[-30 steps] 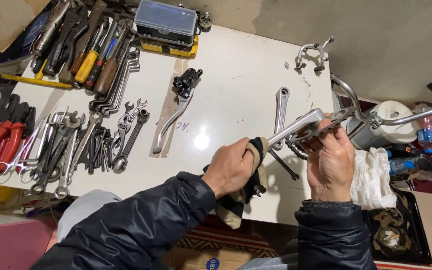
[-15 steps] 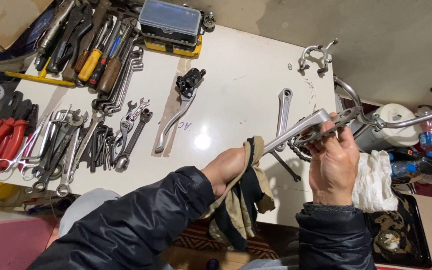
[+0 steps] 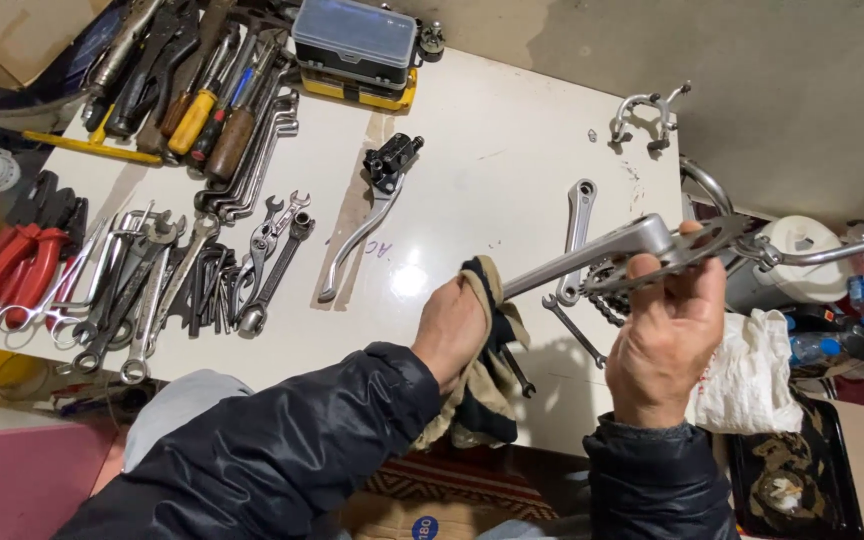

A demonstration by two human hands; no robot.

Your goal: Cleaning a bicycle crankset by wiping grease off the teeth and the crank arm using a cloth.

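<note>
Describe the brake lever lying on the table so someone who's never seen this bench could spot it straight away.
Start at the white table and find the grey-lidded plastic case at its far edge. Just below it, in the bare middle strip, lies the brake lever, right of the spread of wrenches. It is the only piece with a black clamp block at the top and a long curved silver blade, lying alone.

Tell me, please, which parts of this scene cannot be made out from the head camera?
- Far end of the crank arm: wrapped in the rag held by the left hand.
- Chainring teeth: partly behind the right hand.
- Black tray: contents too dark.
- Handlebar: cut off by the right edge.
</note>
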